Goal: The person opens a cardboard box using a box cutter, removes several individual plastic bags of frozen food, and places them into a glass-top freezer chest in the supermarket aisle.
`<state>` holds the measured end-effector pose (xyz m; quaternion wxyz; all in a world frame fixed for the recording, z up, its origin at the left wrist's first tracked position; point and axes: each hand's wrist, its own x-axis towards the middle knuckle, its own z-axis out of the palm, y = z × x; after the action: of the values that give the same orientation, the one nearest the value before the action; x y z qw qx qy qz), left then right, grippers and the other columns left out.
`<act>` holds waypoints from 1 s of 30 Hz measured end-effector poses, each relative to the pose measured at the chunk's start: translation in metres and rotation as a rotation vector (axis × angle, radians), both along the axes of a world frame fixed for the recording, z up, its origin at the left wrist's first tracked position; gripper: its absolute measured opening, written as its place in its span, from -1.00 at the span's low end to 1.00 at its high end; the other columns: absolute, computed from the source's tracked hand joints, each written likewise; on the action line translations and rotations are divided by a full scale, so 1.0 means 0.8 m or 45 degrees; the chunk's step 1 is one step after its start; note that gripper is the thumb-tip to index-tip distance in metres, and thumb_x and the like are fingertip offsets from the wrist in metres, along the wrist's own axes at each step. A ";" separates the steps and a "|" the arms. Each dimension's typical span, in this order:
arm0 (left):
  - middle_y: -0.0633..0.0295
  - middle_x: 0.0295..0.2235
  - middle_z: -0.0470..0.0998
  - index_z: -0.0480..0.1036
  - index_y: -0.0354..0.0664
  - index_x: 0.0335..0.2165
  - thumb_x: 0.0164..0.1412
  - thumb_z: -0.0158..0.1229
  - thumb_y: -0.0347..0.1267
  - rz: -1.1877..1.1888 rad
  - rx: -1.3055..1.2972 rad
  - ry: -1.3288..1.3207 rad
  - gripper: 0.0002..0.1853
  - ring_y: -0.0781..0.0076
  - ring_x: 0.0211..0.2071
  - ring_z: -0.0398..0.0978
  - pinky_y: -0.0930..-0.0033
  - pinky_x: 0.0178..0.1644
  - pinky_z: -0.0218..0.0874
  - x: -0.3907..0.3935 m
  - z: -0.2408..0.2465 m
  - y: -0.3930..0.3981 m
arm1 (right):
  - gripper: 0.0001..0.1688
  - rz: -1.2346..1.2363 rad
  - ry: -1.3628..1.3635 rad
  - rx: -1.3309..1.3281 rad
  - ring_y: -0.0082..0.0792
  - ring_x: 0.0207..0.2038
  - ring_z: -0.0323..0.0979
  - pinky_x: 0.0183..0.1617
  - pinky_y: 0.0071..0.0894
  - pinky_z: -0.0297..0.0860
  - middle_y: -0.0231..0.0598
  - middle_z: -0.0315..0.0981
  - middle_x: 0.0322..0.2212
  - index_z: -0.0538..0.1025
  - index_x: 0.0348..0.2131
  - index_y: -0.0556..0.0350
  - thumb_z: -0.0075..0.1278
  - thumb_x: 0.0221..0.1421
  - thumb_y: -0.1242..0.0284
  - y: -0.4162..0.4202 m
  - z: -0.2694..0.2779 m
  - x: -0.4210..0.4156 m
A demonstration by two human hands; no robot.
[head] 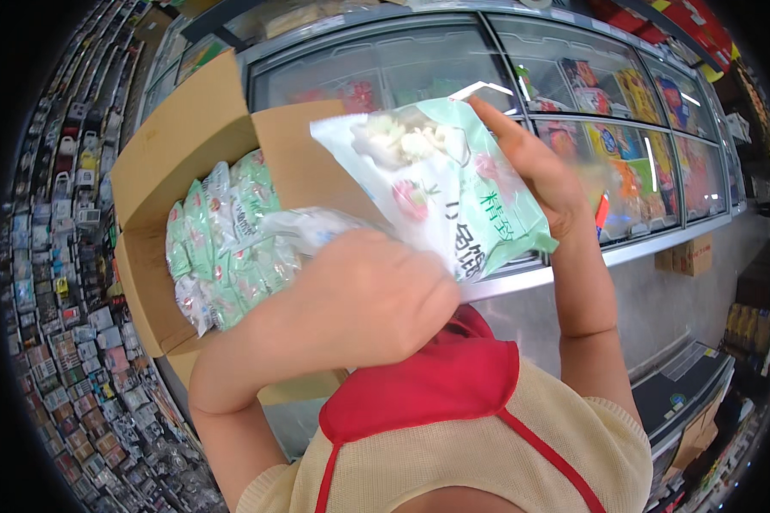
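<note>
My right hand [542, 170] grips the right edge of a white and light green plastic food bag [449, 186], tilted in front of my chest, with pale pieces showing through its window. My left hand [385, 288] is blurred and curled, its back towards the view, at the bag's lower left; its fingertips are hidden. Crumpled whitish plastic [314, 226] shows just behind it, and whether my left hand holds this cannot be told. To the left, an open cardboard box [186, 122] holds several similar green and white bags [244, 256].
A chest freezer [507, 282] with glass lids runs across the far side, with colourful packaged food [629, 141] inside. Small cardboard boxes [686, 255] stand on the floor beside it. Long shelves of goods [70, 256] lie to the left. A black-topped unit [677, 385] is at the lower right.
</note>
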<state>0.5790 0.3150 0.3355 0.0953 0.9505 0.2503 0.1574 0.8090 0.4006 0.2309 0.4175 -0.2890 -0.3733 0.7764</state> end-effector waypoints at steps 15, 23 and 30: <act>0.29 -0.55 0.53 0.53 -0.34 -0.37 -0.02 0.28 -0.59 0.982 -0.268 -0.627 -0.85 0.72 -0.60 0.34 0.67 -0.54 0.08 0.026 -0.050 0.046 | -0.16 0.190 -2.156 0.496 0.10 0.25 0.00 0.18 0.06 0.17 -0.01 -0.05 0.24 0.28 0.14 -0.15 0.24 -0.16 0.43 -0.059 -0.382 0.103; 0.29 -0.39 0.52 0.49 -0.35 -0.31 0.13 0.22 -0.50 1.113 -0.584 -1.082 -0.86 0.69 -0.42 0.37 0.68 -0.31 0.15 0.065 -0.074 0.050 | -0.05 0.791 -2.120 0.902 0.09 0.36 -0.51 0.23 0.48 -0.16 -0.19 -0.39 0.34 0.24 0.17 -0.36 0.30 -0.23 0.19 -0.036 -0.447 0.089; 0.25 -0.38 0.54 0.50 -0.34 -0.31 0.18 0.13 -0.49 1.217 -1.217 -1.545 -0.88 0.62 -0.37 0.44 0.55 -0.25 0.27 0.122 -0.156 0.068 | -0.16 0.595 -1.309 0.257 -0.05 0.31 -0.20 0.30 0.05 -0.08 -0.10 -0.05 0.25 0.14 0.23 -0.05 0.04 0.06 0.10 -0.013 -0.375 0.097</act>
<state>0.6763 0.3695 0.2107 0.5195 0.3583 0.5636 0.5330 0.8870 0.3901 -0.0690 0.0252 -0.4979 -0.6546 0.5683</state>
